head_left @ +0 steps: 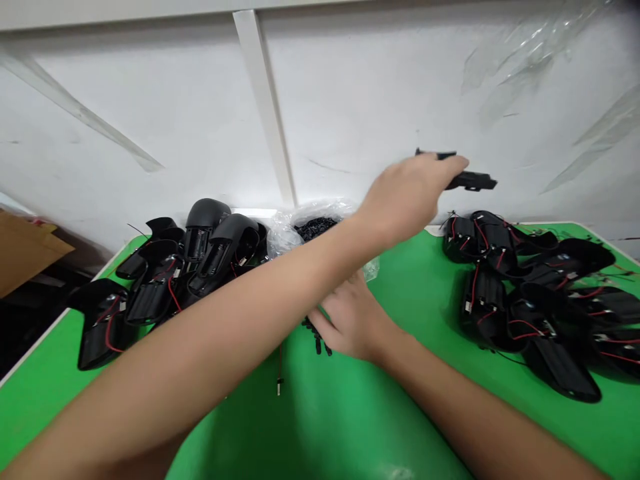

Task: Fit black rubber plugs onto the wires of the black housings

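My left hand (407,193) reaches across to the right, crossing over my other arm. It is closed on a black plastic part (475,181), held in the air before the white wall. Beneath that forearm, my right hand (353,317) is low over the green table (320,427), with the thumb apart from the fingers. Its fingertips are partly hidden by the left forearm. Small black pieces (320,343) lie right by the thumb. Behind the arms stands a clear plastic bag (285,233) containing a heap of small black pieces (317,228).
Several black curved housings (150,290) with red wires are piled on the left. More wired black housings (500,300) fill the right side. A thin cable with a connector (279,387) lies near the middle. The white wall (175,100) borders the table's back; a brown carton (27,250) is far left.
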Tool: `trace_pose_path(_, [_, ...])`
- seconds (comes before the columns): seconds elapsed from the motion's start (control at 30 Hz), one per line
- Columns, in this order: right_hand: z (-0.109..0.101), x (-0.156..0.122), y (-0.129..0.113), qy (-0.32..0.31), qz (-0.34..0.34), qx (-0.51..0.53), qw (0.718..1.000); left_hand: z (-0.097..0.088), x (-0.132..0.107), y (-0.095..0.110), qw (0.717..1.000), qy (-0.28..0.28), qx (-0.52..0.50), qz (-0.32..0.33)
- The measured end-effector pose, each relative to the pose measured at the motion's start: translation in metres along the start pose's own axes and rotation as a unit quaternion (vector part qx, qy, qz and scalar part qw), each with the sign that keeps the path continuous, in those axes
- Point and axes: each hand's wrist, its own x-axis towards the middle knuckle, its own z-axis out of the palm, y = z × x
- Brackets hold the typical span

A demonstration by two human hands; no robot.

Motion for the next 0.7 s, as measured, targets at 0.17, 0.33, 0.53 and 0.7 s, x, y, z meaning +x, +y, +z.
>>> trace_pose_path(0.17, [-0.008,0.009,0.003,0.197,0.272,0.381,0.861,-0.057,-0.122,-0.001,0.987,0.123,0.097,-0.043])
trace_pose_path(0.33, [-0.016,0.017,0.001,0.16,0.343,0.688,0.619,-0.035,-0.212,-0.028,0.972,0.136,0.19,-0.002])
trace_pose_path(0.53, [-0.012,0.017,-0.007,0.14,0.342,0.67,0.644,-0.026,-0.224,-0.038,0.984,0.104,0.142,-0.003])
trace_pose_path(0.7, [-0.014,0.019,-0.007,0.174,0.376,0.646,0.641,-0.03,-0.233,-0.022,0.964,0.216,0.148,-0.037])
